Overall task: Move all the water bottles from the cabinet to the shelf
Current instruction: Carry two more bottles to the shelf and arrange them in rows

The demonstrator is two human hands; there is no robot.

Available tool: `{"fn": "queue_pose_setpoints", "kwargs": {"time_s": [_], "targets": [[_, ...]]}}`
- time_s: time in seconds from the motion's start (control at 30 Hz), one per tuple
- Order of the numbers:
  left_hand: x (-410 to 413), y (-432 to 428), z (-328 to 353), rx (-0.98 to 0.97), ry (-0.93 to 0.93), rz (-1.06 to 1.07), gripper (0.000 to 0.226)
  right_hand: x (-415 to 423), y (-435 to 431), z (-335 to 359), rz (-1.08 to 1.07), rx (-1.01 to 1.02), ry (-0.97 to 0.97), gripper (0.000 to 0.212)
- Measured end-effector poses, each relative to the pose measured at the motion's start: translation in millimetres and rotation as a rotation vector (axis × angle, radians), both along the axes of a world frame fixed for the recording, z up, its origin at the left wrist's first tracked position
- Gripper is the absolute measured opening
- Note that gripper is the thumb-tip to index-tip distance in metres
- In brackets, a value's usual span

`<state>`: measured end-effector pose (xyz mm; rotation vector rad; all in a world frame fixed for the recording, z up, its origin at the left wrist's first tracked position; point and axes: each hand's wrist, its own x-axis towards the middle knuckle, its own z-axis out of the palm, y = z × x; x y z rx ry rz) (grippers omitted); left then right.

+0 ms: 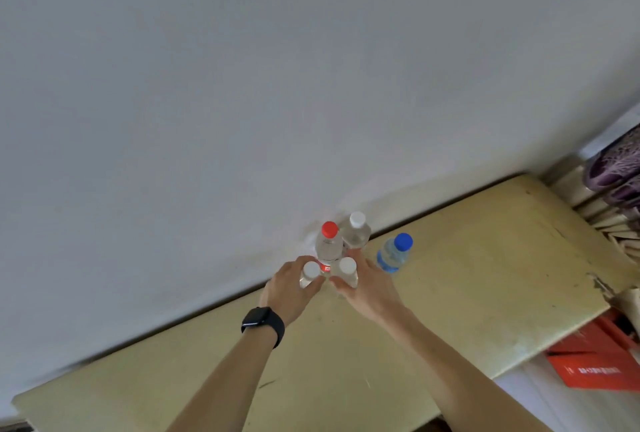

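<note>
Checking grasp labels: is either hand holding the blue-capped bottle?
No, the blue-capped bottle stands untouched, right of the right hand.

Bottle caps: one red cap, one blue cap, three white; shelf pale yellow; wall grey-white; wristwatch black; box orange

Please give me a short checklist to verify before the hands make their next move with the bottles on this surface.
1. Left hand wrapped on a white-capped bottle: ok.
2. Right hand wrapped on the other white-capped bottle: ok.
3. Red-capped bottle upright: ok.
4. Blue-capped bottle apart from the hands: ok.
5. Held bottles resting on the surface: cannot tell.
</note>
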<state>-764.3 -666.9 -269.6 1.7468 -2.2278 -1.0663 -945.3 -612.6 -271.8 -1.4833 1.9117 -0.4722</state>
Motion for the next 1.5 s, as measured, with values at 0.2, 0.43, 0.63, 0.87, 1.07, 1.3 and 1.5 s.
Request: {"fn": "queue_pose_setpoints", "kwargs": {"time_s": [0.2, 0.43, 0.63, 0.87, 1.07, 1.3, 1.5], "targets": [[17, 37, 3, 0.035, 0.106, 0.064, 0.034, 0, 42, 3, -0.138, 0.017, -0.051, 0.041], [43, 96, 24, 0.095, 0.281, 0.106, 0.023, 5, 168, 31, -0.450, -0.038, -0.172, 0.034], [31, 142, 41, 0.128, 0.304, -0.042, 0.028, 10, 263, 61, -0.692, -0.039, -0.119, 0.042], [-20, 203, 58, 0.181, 0.336, -0.241, 0.027, -1, 366, 86, -0.892, -0.099, -0.108, 0.031], [-84, 290, 76, 0.123, 0.331, -0.522, 0.025, -12, 502, 110, -1.101, -0.226, -0.058, 0.022], [-153, 471, 99, 0.209, 0.479, -0.875, 0.039, 0, 723, 138, -1.360, -0.283, 0.170, 0.052], [-209, 648, 132, 0.419, 0.537, -1.079, 0.049, 33, 888, 162, -1.599, -0.233, 0.339, 0.067]]}}
